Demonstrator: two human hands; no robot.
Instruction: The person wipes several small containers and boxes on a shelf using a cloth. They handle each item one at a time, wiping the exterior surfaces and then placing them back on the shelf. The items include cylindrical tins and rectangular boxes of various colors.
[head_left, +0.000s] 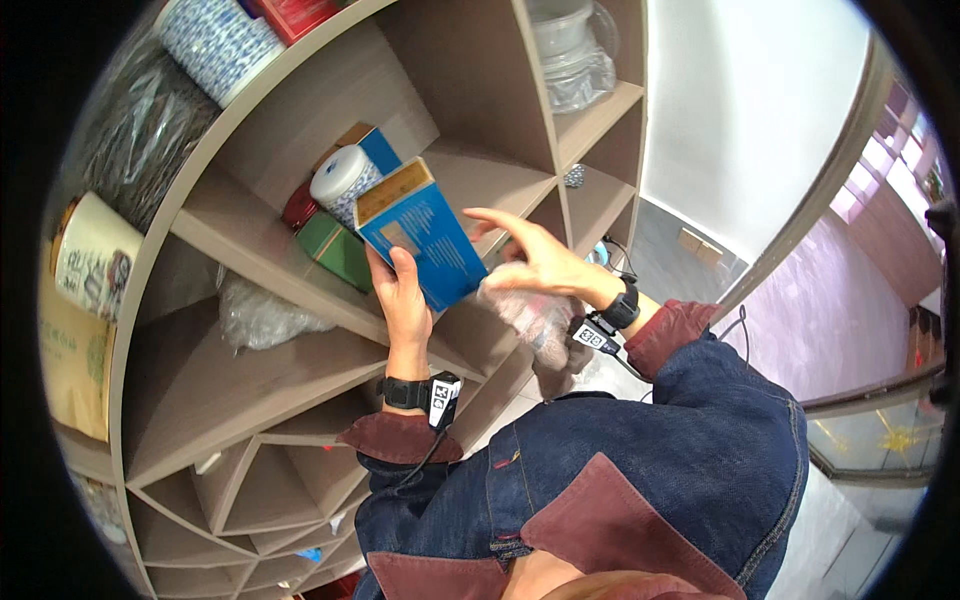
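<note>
My left hand (403, 300) holds a blue box (431, 236) with a gold-brown end, its thumb on the printed face. A crumpled, pale pinkish-grey cloth (536, 315) hangs from my right hand (536, 259), which is just right of the box with its index finger stretched towards it. Behind the box, on the shelf, stand a blue-and-white lidded jar (346, 184), a green box (334, 251), a dark red object (301, 206) and another blue box (381, 148). The fingers of my left hand behind the box are hidden.
The wooden shelf unit (487, 165) has many compartments with divider edges close to both hands. Clear plastic wrapping (262, 311) lies in the compartment below. A white jar (97, 255) stands at the far left, and plastic-wrapped containers (574, 67) are at the upper right.
</note>
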